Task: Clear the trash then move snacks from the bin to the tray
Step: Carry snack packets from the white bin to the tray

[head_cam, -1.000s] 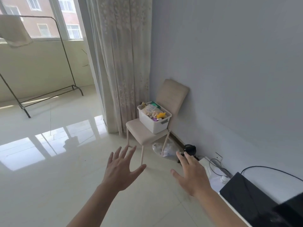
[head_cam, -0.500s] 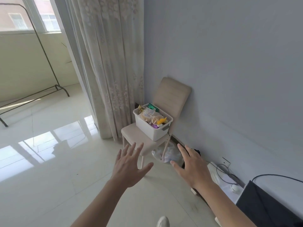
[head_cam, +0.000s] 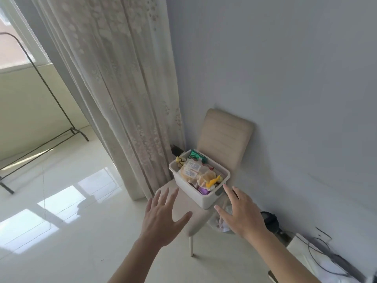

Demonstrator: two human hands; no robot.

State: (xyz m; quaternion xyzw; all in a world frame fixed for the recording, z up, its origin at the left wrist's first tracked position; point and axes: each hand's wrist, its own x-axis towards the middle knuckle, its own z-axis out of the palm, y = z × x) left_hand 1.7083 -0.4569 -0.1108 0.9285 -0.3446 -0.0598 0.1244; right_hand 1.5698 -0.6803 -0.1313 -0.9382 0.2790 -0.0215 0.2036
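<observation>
Plain pale grey-blue painted wall (head_cam: 285,78), matte, takes up the right side. Glossy white tiled floor (head_cam: 71,231), mirror-bright, window light reflected in it. Sheer cream lace curtain (head_cam: 114,88), floral pattern, hangs in soft vertical folds to the floor at the wall's left end. Thin black metal garment rack (head_cam: 42,82), bent tube, stands far left by the low balcony wall.

Beige padded chair (head_cam: 224,135), ribbed rectangular backrest against the wall, slim pale legs. White rectangular plastic bin (head_cam: 204,198), smooth walls, rounded corners, grey handle slot on the near end; sits toward the back of the chair seat, right edge. Heaped with wrapped snacks: clear crinkled bags of yellow buns (head_cam: 195,173) on top, green foil packet (head_cam: 196,155) at the far corner, purple wrapper (head_cam: 204,190) at the near corner.

Crumpled clear plastic bag (head_cam: 221,222) on the floor under the chair, partly hidden. Black rounded object (head_cam: 269,219) on the floor by the wall; cannot tell what it is.

Left hand (head_cam: 163,219): grip apart, fingers spread, palm down, empty, over the seat's front edge. Right hand (head_cam: 242,215): grip apart, empty, fingertips just beside the bin's near right corner; contact cannot be told.
</observation>
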